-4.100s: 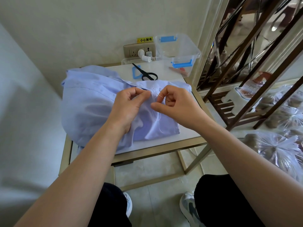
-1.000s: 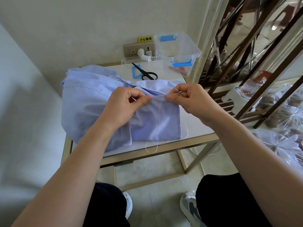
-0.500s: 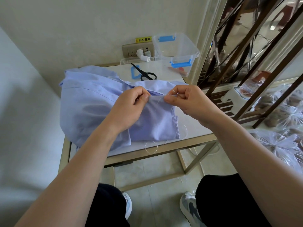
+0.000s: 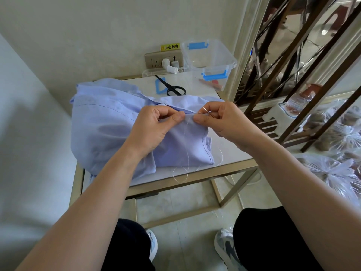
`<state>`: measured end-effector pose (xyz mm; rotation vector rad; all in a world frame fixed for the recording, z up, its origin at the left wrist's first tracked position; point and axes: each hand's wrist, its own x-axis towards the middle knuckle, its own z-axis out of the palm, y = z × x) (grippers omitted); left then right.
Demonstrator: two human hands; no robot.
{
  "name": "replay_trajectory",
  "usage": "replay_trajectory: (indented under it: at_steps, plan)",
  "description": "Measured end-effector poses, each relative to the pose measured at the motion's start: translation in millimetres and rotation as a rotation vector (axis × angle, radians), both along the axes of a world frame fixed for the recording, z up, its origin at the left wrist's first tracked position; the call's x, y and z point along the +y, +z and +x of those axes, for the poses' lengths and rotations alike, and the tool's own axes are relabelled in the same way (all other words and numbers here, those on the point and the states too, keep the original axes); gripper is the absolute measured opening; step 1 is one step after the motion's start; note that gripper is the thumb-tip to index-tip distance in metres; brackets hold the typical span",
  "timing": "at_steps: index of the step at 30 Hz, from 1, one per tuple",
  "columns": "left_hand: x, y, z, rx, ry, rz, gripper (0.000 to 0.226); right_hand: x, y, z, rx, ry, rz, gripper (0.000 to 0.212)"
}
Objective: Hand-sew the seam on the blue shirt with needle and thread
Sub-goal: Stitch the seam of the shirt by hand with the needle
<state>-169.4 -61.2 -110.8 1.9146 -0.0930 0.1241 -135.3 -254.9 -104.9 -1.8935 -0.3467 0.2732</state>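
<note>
The light blue shirt (image 4: 105, 133) lies bunched on a small white-topped table (image 4: 230, 153). My left hand (image 4: 156, 126) pinches a raised fold of the shirt at its seam between thumb and forefinger. Just to its right, my right hand (image 4: 220, 118) pinches the thin metal needle (image 4: 204, 110) against the same fold. White thread (image 4: 185, 153) trails down from the seam across the cloth and loops over the table's front edge.
Black scissors (image 4: 173, 89) and a blue plastic piece (image 4: 160, 87) lie behind the shirt. A clear box with blue clips (image 4: 209, 59) stands at the back right by a wall socket (image 4: 164, 60). A brown metal rack (image 4: 293, 79) and plastic bags (image 4: 336, 173) crowd the right.
My hands have drawn closer together along the seam since a second ago, when the fold was stretched wider between them. The thread loop still hangs over the table edge.
</note>
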Motion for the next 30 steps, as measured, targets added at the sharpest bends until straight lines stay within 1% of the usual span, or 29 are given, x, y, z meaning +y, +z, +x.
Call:
replay_trajectory:
  at_steps: [4,11,14,17,20,23,26,30]
  plan:
    - [-1.2,-0.2,-0.4,0.015,0.016,-0.016,0.013,0.4,-1.2,0.3,-0.002,-0.003,-0.001,0.014]
    - [-3.4,1.6,-2.9,0.093,0.030,-0.091,0.004,1.3,-1.8,-1.2,-0.015,-0.005,0.004,0.012]
    - [-2.1,1.7,-3.0,0.106,0.040,-0.085,0.006,1.4,-0.4,-2.1,-0.059,-0.040,0.037,0.005]
    - [-0.9,2.0,-3.1,0.116,0.046,-0.091,0.007,-0.2,3.1,-4.2,-0.146,-0.042,0.073,0.012]
    - [-0.4,2.3,-2.8,0.112,0.050,-0.100,0.006,-2.1,6.2,-7.8,-0.255,0.007,-0.008,0.015]
    - [-1.4,2.7,-2.9,0.101,0.017,-0.093,0.007,-3.5,6.1,-9.1,-0.270,0.052,-0.059,0.016]
    - [-2.6,4.1,-3.9,0.094,-0.019,-0.106,0.008,-4.4,4.3,-9.7,-0.309,0.050,-0.142,0.015]
    - [-2.2,3.7,-3.9,0.088,-0.042,-0.112,0.009,-6.2,4.0,-10.1,-0.305,0.067,-0.149,0.018]
